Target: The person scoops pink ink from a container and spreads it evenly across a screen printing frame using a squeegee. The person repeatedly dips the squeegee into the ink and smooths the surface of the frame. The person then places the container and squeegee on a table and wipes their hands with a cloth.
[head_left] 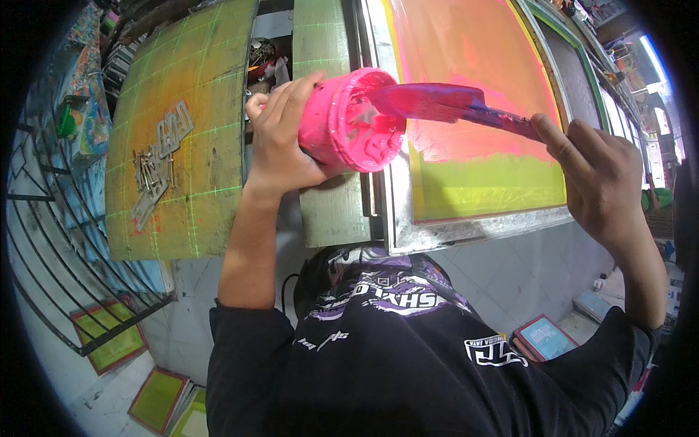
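My black printed shirt [393, 349] fills the view toward six o'clock. Beyond it, toward one o'clock, lies the metal-framed printing screen [477, 175], its mesh pink above and yellow-green below. At ten o'clock sits a green gridded platen [182, 131] on the worktop. My left hand [280, 138] is wrapped tight around a pink ink tub [349, 120], tipped on its side with its mouth facing three o'clock, just over the screen's frame. My right hand [601, 178], at three o'clock, grips the handle of an ink-coated spatula [451, 105] whose blade reaches into the tub.
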The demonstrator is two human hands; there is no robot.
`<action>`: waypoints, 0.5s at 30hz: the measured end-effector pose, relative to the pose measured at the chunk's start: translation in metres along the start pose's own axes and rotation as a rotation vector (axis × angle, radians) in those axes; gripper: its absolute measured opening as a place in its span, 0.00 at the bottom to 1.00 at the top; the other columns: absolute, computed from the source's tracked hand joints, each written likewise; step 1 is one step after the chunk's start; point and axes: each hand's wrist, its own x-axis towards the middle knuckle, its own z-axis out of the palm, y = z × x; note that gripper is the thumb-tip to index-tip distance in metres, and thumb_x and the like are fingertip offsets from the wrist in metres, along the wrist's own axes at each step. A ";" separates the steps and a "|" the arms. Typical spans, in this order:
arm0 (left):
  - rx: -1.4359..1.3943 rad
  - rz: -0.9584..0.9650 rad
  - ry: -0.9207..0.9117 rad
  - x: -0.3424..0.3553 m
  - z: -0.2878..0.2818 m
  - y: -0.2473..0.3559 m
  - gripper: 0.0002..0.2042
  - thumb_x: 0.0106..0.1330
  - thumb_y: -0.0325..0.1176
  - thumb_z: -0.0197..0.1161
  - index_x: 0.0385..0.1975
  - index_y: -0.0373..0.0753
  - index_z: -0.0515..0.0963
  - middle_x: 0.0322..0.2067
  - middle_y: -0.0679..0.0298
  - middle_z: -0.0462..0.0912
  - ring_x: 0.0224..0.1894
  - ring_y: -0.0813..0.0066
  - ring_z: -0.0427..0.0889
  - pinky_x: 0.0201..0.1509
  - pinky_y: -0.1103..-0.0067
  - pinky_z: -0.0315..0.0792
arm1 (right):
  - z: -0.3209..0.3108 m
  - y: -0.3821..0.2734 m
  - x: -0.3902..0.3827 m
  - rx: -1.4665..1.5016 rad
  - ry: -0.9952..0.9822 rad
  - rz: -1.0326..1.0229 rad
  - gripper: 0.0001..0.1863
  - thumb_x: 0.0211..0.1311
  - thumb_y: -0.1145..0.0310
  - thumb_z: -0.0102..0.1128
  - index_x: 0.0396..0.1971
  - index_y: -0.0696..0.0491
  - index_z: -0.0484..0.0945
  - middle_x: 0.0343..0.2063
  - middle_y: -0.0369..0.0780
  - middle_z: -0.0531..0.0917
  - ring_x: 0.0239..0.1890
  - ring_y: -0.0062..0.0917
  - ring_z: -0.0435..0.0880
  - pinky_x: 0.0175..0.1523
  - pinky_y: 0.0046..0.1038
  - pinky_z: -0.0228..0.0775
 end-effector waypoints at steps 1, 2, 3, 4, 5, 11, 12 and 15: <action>-0.007 -0.012 -0.006 0.000 0.002 0.001 0.47 0.26 0.48 0.75 0.54 0.38 0.65 0.44 0.63 0.76 0.47 0.67 0.74 0.52 0.70 0.52 | -0.002 -0.004 0.000 -0.013 -0.037 0.020 0.25 0.43 0.77 0.56 0.47 0.52 0.74 0.20 0.36 0.70 0.18 0.26 0.72 0.21 0.28 0.61; -0.013 -0.025 -0.013 0.000 0.003 0.002 0.47 0.26 0.47 0.75 0.55 0.38 0.65 0.43 0.63 0.77 0.46 0.67 0.74 0.52 0.70 0.52 | -0.003 -0.006 0.002 0.024 -0.056 0.022 0.24 0.44 0.78 0.56 0.47 0.54 0.74 0.19 0.37 0.70 0.16 0.26 0.71 0.20 0.28 0.60; -0.019 -0.039 -0.020 -0.001 0.004 0.003 0.48 0.26 0.47 0.75 0.55 0.38 0.64 0.43 0.62 0.77 0.46 0.67 0.74 0.52 0.70 0.53 | -0.006 -0.008 0.004 0.062 -0.075 0.024 0.23 0.46 0.79 0.56 0.47 0.55 0.74 0.18 0.39 0.70 0.15 0.27 0.70 0.19 0.29 0.59; -0.011 -0.027 -0.017 0.000 0.004 0.004 0.48 0.26 0.47 0.75 0.55 0.38 0.64 0.42 0.62 0.77 0.46 0.67 0.74 0.51 0.69 0.53 | -0.009 -0.009 0.006 0.097 -0.094 0.031 0.22 0.48 0.80 0.56 0.48 0.56 0.74 0.17 0.40 0.70 0.14 0.28 0.70 0.19 0.29 0.59; -0.004 -0.017 -0.014 0.000 0.004 0.004 0.48 0.26 0.47 0.74 0.56 0.38 0.64 0.42 0.62 0.77 0.46 0.67 0.74 0.51 0.69 0.53 | -0.011 -0.010 0.007 0.131 -0.111 0.036 0.22 0.48 0.81 0.56 0.47 0.57 0.74 0.17 0.41 0.71 0.14 0.28 0.70 0.18 0.29 0.59; 0.038 0.004 -0.006 -0.001 0.007 0.006 0.49 0.27 0.48 0.74 0.56 0.36 0.62 0.41 0.62 0.77 0.44 0.67 0.74 0.50 0.68 0.54 | -0.030 -0.016 0.019 0.265 -0.283 0.099 0.18 0.48 0.83 0.57 0.43 0.61 0.75 0.19 0.46 0.76 0.18 0.32 0.77 0.20 0.29 0.62; 0.048 0.003 -0.012 -0.001 0.008 0.006 0.50 0.27 0.48 0.74 0.57 0.35 0.62 0.41 0.62 0.77 0.44 0.67 0.74 0.50 0.68 0.54 | -0.033 -0.018 0.022 0.288 -0.305 0.122 0.17 0.48 0.83 0.57 0.42 0.62 0.75 0.20 0.47 0.77 0.19 0.32 0.78 0.21 0.29 0.63; 0.061 -0.029 -0.025 -0.001 0.005 0.010 0.50 0.27 0.48 0.74 0.57 0.35 0.61 0.41 0.63 0.77 0.44 0.67 0.74 0.49 0.69 0.53 | -0.039 -0.018 0.032 0.390 -0.388 0.172 0.14 0.50 0.84 0.55 0.40 0.63 0.75 0.20 0.49 0.78 0.22 0.34 0.80 0.24 0.28 0.67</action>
